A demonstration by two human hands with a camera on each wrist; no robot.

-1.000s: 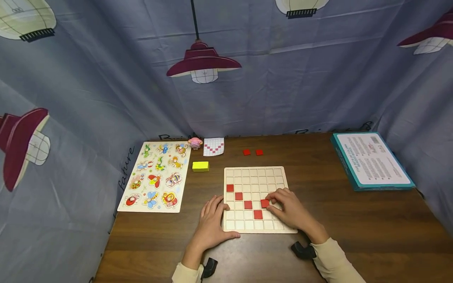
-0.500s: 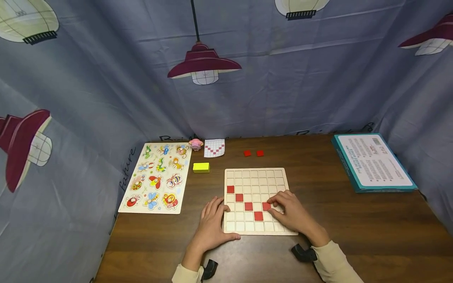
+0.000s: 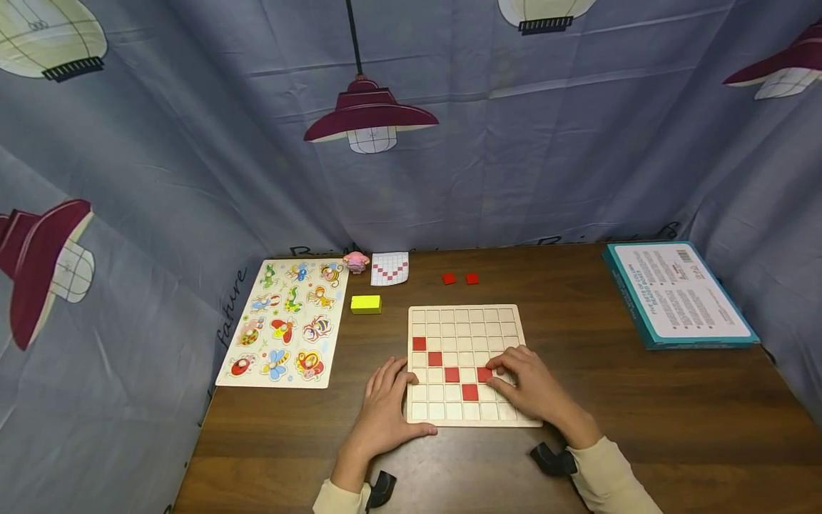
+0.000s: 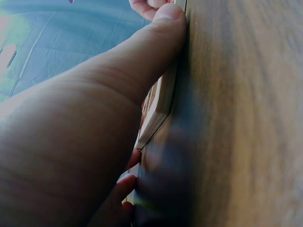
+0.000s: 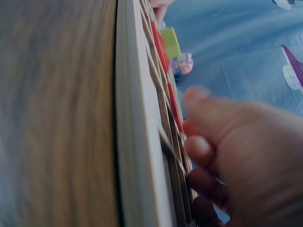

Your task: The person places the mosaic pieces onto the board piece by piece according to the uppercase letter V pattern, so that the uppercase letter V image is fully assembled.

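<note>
A pale wooden grid board lies on the table, with several red square tiles in its cells, stepping down from a tile at the left. My left hand braces the board's near left corner, fingers along the left edge and thumb at the front edge; in the left wrist view the thumb touches the board's side. With thumb and index finger, my right hand pinches the right side of a red tile, which sits in a cell. The right wrist view shows that red tile low in the grid beside the fingers.
Two loose red tiles lie beyond the board. A small grid pattern card, a pink figurine and a yellow-green block are at the back left. An insect picture board lies left; a teal box lies right.
The red tile under my right fingers has gone from tilted to flat in its cell, with the right hand shifting slightly. My left hand stays at the board's corner.
</note>
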